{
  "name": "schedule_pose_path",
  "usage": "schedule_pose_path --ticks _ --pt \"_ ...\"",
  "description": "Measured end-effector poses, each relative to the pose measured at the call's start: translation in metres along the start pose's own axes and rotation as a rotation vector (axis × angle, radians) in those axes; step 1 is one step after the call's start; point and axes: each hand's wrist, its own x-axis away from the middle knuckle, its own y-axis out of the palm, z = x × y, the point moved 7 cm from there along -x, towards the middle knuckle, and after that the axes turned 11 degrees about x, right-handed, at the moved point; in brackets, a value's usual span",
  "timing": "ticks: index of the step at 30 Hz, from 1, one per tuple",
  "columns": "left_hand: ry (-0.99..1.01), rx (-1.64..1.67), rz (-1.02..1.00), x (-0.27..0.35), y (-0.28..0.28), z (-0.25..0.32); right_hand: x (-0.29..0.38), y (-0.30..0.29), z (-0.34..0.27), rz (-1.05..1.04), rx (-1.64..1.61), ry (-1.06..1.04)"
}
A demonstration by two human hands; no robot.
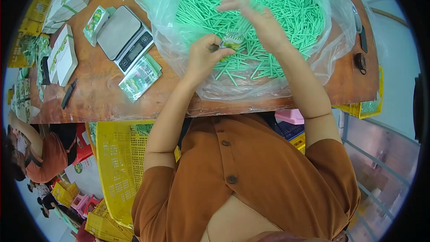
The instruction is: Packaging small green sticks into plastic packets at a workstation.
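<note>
My left hand [206,55] pinches a small printed plastic packet [232,40] between thumb and fingers, its mouth facing up and away from me. Just beyond it, my right hand [263,23] is blurred, with its fingers stretched to the left. A blurred bunch of green sticks shows between the right palm and the packet; whether the fingers grip them is unclear. Both hands are over a large clear plastic bag [339,52], spread wide on the table. Inside it lies a heap of thin light-green sticks [292,13].
Left of the bag stand a digital scale [119,33], a stack of flat packets [141,77] and an upright filled packet [94,23]. A black utility knife [69,93] lies near strapped white cartons [69,1]. A yellow crate [116,171] is below the wooden table [174,107]. Another person [47,154] sits left.
</note>
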Motion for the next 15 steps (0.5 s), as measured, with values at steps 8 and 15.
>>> schedule_pose_path --ticks 8,15 --pt "-0.018 0.3 -0.031 0.009 -0.006 0.016 0.017 0.001 -0.003 -0.141 -0.046 -0.03" --pt "0.122 0.616 -0.101 0.021 -0.031 0.065 0.014 0.027 -0.075 0.055 0.641 -0.472"
